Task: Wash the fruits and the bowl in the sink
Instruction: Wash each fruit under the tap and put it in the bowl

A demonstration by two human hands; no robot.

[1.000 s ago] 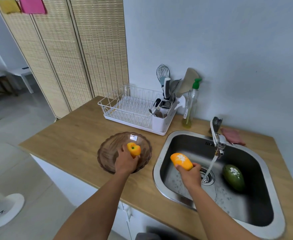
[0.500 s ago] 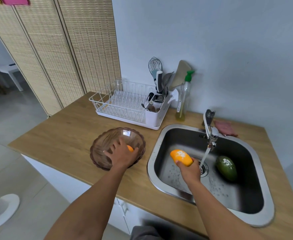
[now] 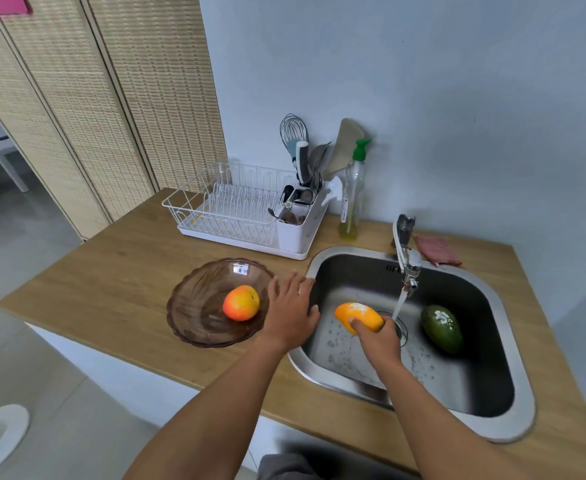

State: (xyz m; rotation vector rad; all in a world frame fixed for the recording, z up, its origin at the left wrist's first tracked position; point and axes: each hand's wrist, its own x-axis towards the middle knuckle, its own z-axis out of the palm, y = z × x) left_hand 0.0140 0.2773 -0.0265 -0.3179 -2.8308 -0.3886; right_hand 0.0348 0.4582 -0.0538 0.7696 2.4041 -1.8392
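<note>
Bright, even daylight w/ soft shadows; wide-angle bending at edges.

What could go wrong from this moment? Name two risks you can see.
The orange fruit, held in the right hand beside the running water, could slip into the sink. The left hand, open beside the glass bowl, might knock it; the bowl sits near the front edge of the counter.
</note>
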